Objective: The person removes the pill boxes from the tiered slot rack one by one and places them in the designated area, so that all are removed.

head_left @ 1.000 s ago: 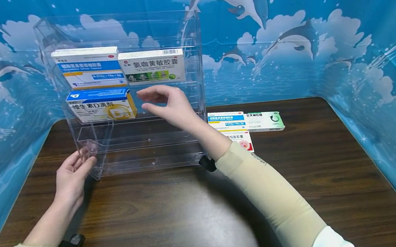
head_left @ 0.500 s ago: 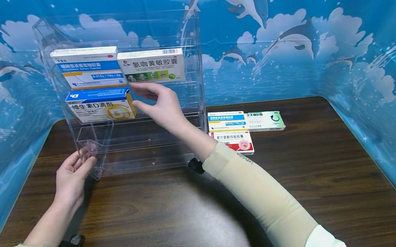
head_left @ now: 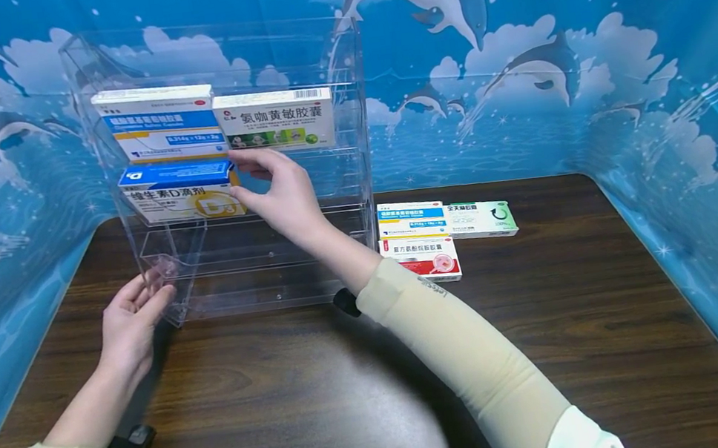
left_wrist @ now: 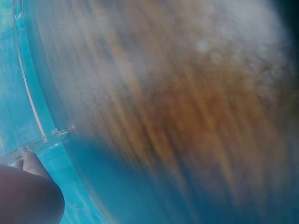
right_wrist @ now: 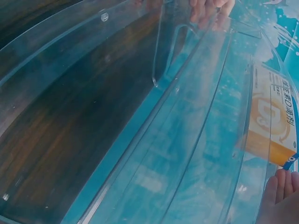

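A clear plastic display rack (head_left: 275, 279) stands on the table. My left hand (head_left: 129, 319) grips its lower left side; in the left wrist view a finger (left_wrist: 35, 163) lies against the clear edge. On the rack's second tier sits a blue, white and yellow vitamin D box (head_left: 177, 194). My right hand (head_left: 284, 192) touches that box's right end, with thumb and fingers spread apart. In the right wrist view the right fingertips (right_wrist: 282, 176) meet the box's end. Above are a blue-and-white capsule box (head_left: 162, 132) and a white-and-green capsule box (head_left: 279, 122), side by side.
Right of the rack, three boxes lie flat on the dark wood table (head_left: 271, 384): a blue-and-white one (head_left: 411, 219), a green-and-white one (head_left: 482, 220) and a red-and-white one (head_left: 424, 257). A blue dolphin-print cloth (head_left: 488, 126) surrounds the table.
My right hand has moved left to the vitamin D box's end, and the box has shifted slightly left. The red-and-white box shows more fully. My left hand keeps its grip on the rack.
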`<state>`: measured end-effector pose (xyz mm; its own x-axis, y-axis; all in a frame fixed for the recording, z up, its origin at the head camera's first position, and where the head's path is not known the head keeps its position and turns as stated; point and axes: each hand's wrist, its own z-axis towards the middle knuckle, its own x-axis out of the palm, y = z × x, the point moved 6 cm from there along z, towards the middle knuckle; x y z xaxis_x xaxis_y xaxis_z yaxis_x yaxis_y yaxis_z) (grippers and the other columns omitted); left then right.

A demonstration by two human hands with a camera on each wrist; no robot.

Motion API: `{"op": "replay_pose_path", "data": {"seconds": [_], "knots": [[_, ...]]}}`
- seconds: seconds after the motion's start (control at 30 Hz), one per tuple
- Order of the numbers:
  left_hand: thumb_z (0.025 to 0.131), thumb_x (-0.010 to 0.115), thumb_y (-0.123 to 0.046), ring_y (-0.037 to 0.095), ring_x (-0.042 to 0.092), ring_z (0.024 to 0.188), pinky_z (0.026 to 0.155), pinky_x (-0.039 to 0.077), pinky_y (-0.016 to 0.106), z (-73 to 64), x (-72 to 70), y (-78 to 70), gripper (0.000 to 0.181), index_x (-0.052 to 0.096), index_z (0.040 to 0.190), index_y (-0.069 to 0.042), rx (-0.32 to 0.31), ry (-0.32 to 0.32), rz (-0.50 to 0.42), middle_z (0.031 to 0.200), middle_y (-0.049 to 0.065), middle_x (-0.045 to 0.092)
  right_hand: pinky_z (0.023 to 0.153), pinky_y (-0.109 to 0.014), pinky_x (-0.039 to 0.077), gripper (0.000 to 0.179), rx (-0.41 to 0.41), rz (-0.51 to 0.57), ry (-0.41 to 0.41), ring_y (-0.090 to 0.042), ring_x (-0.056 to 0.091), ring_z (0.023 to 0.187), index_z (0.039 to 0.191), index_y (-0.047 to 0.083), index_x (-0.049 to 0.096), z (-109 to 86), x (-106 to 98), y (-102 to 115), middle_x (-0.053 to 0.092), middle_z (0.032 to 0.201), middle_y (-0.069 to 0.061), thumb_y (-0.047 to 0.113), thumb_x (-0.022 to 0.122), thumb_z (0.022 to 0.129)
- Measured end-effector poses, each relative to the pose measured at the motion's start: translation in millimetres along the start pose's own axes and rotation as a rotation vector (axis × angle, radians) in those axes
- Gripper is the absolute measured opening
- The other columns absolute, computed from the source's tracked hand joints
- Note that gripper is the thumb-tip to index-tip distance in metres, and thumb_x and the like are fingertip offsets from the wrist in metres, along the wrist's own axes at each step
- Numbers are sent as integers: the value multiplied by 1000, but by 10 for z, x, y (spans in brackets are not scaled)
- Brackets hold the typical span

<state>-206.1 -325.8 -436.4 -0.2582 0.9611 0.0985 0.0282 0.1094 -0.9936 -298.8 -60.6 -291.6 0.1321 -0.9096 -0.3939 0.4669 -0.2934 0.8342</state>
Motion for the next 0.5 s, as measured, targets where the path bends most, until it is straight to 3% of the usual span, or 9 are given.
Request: {"op": "replay_pose_path", "data": {"seconds": [0.5], "knots": [[100,70,-1,-11,71,93,78,56,5,6,-6,10,31,73,115,-28,-10,-4,-9,100,-23,78,105,-8,48,42,-37,-253,23,-13,67,121,139,12,69,64,87,72,64,137,-5,19,78,99]]}}
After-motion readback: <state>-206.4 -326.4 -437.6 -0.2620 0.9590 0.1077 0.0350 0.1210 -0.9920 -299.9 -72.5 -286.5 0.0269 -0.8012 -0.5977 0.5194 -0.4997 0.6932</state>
